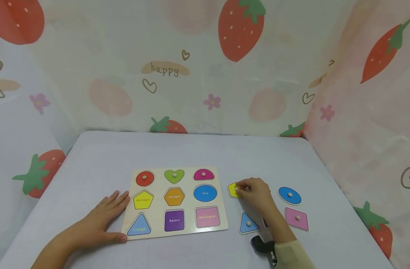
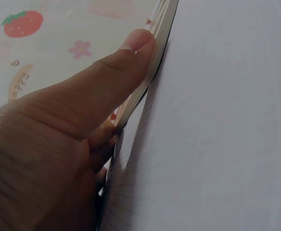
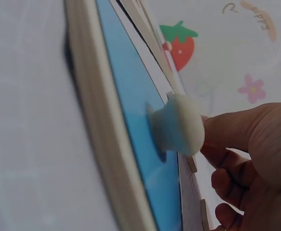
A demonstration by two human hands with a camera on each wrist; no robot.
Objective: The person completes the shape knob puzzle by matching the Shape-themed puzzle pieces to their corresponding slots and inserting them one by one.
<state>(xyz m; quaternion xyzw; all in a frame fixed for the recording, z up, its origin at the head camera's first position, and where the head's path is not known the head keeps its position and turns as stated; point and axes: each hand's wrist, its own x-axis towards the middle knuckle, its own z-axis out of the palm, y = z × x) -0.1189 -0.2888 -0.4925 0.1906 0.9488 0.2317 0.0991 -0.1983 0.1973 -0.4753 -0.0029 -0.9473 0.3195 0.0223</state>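
Observation:
A wooden shape puzzle board (image 1: pixel 157 222) lies on the table. Its red circle (image 1: pixel 145 178), green heart (image 1: pixel 174 176) and magenta half circle (image 1: pixel 203 174) carry knobs; the other spots show printed shape names. My left hand (image 1: pixel 98 220) rests against the board's left edge, fingers spread and thumb at the near corner. To the right of the board, my right hand (image 1: pixel 256 192) pinches the knob of a yellow pentagon piece (image 1: pixel 231 189), partly covered by the fingers. A blue triangle piece (image 3: pixel 130 96) with a wooden knob looms close in the right wrist view.
Right of the right hand lie a blue oval piece (image 1: pixel 290 195) and a pink rectangle piece (image 1: pixel 297 219). A purple piece (image 1: pixel 265 223) is mostly hidden by the right forearm. Strawberry-patterned cloth (image 1: pixel 205 74) surrounds the white table (image 1: pixel 178 149).

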